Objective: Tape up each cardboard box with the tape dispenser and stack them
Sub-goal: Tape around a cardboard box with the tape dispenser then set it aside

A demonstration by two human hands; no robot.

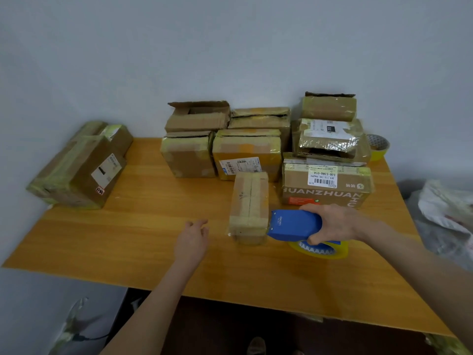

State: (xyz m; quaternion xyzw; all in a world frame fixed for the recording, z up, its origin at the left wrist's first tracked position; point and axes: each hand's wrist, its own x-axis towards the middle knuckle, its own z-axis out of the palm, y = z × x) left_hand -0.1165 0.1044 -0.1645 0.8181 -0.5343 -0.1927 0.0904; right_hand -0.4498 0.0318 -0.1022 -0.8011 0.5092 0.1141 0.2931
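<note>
I am in a plain room used for packing parcels. My wooden surface (158,242) sits in a corner by bare pale walls (230,47). Used cardboard boxes (245,152) with shipping labels (323,178) are piled on it, beside a spare tape roll (378,146).

**A plain corner room with a wood-grain surface**

A pale grey-white wall (230,47) fills the upper half of the view, bare and evenly lit, with soft shadow gathering toward the left corner. Against it stands the surface (153,239), a warm orange-yellow wood-grain top with a thin front edge, angled slightly in the frame. Below its front edge the space is dark brown and shadowed. To the lower left, the light grey floor (30,316) shows, with a crumpled clear plastic piece (74,319) lying on it. At the far right, beside the surface, lies a heap of whitish plastic bags (445,201).
</note>
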